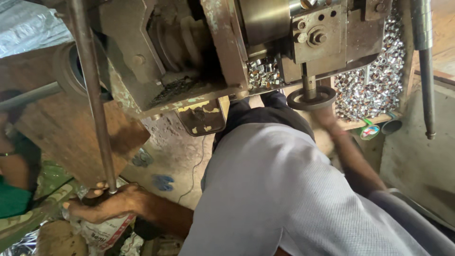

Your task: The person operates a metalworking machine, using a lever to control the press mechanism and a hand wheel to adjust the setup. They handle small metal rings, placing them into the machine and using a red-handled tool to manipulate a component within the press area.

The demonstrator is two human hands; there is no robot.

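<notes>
My left hand (102,204) grips the long steel lever (92,95) at its lower end; right hand (327,116) reaches the handwheel (311,98), grip hidden.

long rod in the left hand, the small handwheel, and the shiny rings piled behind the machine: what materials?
Long grey rod, gripped by left hand: likely steel, dull, lightly rusted. Small dark round handwheel: probably cast iron or steel, matte, worn. Shiny silver rings: bright metal, mirror glints; alloy unclear.
</notes>
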